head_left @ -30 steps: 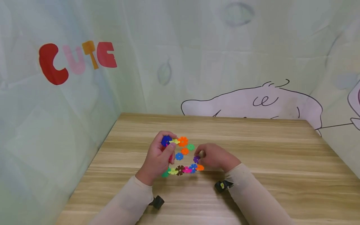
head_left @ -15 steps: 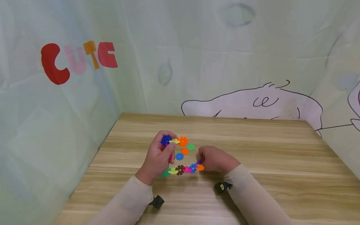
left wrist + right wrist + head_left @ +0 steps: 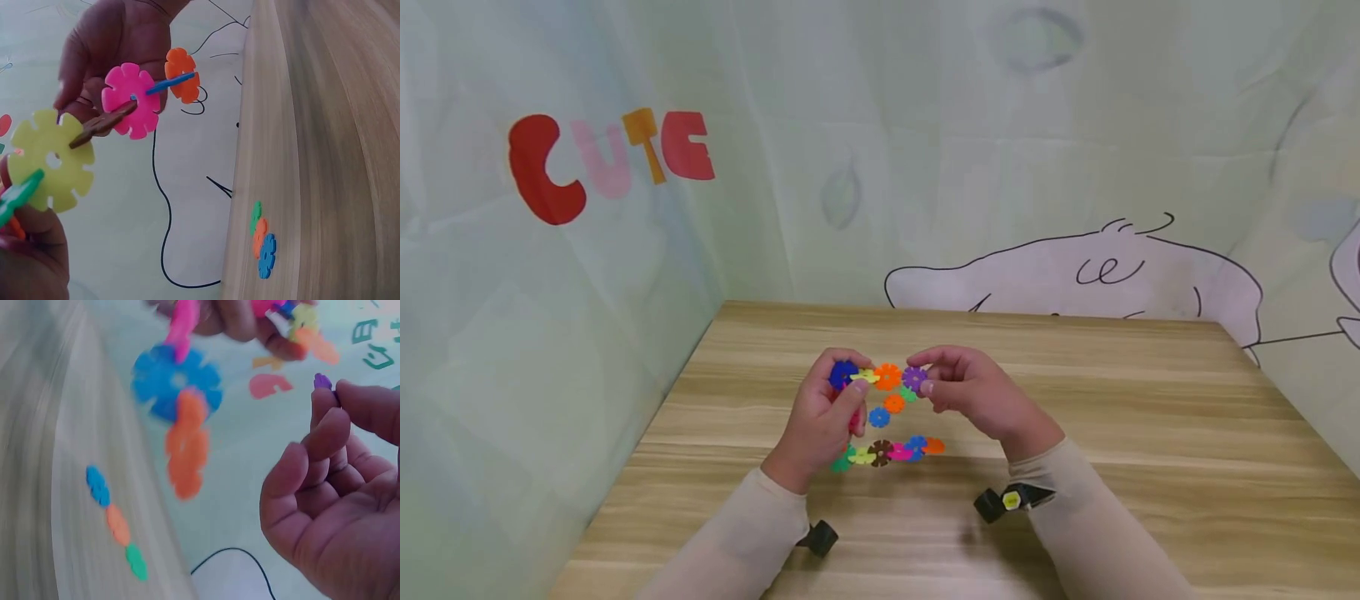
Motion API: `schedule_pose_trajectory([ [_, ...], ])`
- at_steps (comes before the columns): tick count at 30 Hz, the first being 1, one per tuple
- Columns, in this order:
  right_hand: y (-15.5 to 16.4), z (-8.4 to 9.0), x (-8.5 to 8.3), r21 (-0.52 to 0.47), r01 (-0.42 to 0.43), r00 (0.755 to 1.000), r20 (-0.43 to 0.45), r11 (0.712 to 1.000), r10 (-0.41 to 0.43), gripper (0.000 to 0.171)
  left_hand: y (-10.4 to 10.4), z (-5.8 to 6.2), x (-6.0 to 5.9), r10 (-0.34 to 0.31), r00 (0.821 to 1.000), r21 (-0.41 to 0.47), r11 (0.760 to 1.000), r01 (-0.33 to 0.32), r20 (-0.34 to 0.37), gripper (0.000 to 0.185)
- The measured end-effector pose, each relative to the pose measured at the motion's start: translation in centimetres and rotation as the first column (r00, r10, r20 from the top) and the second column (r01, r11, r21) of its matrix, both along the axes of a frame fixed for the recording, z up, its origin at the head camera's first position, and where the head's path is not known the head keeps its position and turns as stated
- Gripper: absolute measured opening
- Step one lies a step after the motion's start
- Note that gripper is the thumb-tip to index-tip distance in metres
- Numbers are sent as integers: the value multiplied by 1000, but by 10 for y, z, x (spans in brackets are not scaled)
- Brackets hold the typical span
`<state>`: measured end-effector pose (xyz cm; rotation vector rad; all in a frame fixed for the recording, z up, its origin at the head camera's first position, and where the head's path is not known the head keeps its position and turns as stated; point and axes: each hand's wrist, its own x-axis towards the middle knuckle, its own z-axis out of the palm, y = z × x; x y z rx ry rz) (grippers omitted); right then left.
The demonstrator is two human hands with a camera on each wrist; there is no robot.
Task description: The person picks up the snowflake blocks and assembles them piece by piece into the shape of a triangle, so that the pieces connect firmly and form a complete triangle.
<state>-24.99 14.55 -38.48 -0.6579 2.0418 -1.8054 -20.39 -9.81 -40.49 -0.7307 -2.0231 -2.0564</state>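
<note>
My left hand [image 3: 822, 417] grips a chain of slotted flower-shaped plastic discs, its thumb over a yellow disc [image 3: 865, 377] near a dark blue one [image 3: 843, 375]. An orange disc [image 3: 887, 377] forms the chain's upper end. The lower stretch runs through green, yellow, brown [image 3: 881, 453], pink and blue to another orange disc [image 3: 186, 450]. Between thumb and index finger, my right hand [image 3: 981, 392] pinches a loose purple disc [image 3: 915, 378]. It is close beside the upper orange disc; the right wrist view shows a small gap between them.
Three loose discs lie in a row on the wooden table [image 3: 1112, 400]: blue [image 3: 879, 417], orange [image 3: 893, 403] and green [image 3: 256, 217]. Fabric walls with printed drawings stand behind and left of the table. Each wrist carries a black camera [image 3: 992, 504].
My right hand has risen from beside the chain's lower end to its upper end, bringing the purple disc along. My left hand and the chain have stayed nearly still.
</note>
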Motion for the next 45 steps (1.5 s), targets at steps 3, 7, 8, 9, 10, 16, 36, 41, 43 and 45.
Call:
schedule_pose_trajectory([
  [3, 0, 5, 4, -107, -57, 994, 84, 993, 66, 34, 0, -1, 0, 3, 1000, -3, 1000, -3, -11, 18],
  [7, 0, 6, 6, -189, -93, 983, 141, 978, 121, 30, 0, -2, 0, -5, 1000, -6, 1000, 4, -24, 19],
  [8, 0, 5, 6, -201, -99, 981, 143, 975, 130, 29, 0, -2, 0, -10, 1000, -4, 1000, 10, -25, 19],
  [9, 0, 5, 5, -209, -106, 980, 142, 972, 137, 27, 0, -3, 0, -14, 1000, -4, 1000, 14, -27, 20],
  [10, 0, 4, 5, -215, -111, 980, 139, 970, 143, 26, 0, -3, 0, -18, 999, -3, 1000, 18, -29, 21],
  [16, -2, 2, 6, -259, -130, 979, 119, 957, 165, 21, 0, -2, 1, -25, 1000, -10, 1000, 25, -8, 24],
  [36, -6, 0, 4, -219, -130, 978, 135, 967, 162, 33, -2, -6, -2, -71, 997, 43, 997, 72, -21, 18],
  [41, -1, -12, -8, -47, -29, 994, 105, 998, 34, 38, -2, -4, -2, -63, 998, 34, 997, 64, -18, 18],
  [43, -2, -21, -14, 47, 16, 995, 101, 999, -21, 36, -2, -4, -3, -64, 998, 34, 997, 65, -19, 18],
  [45, -2, -29, -18, 152, 39, 993, 105, 988, -55, 34, -2, -5, -3, -71, 997, 41, 997, 72, -21, 17],
])
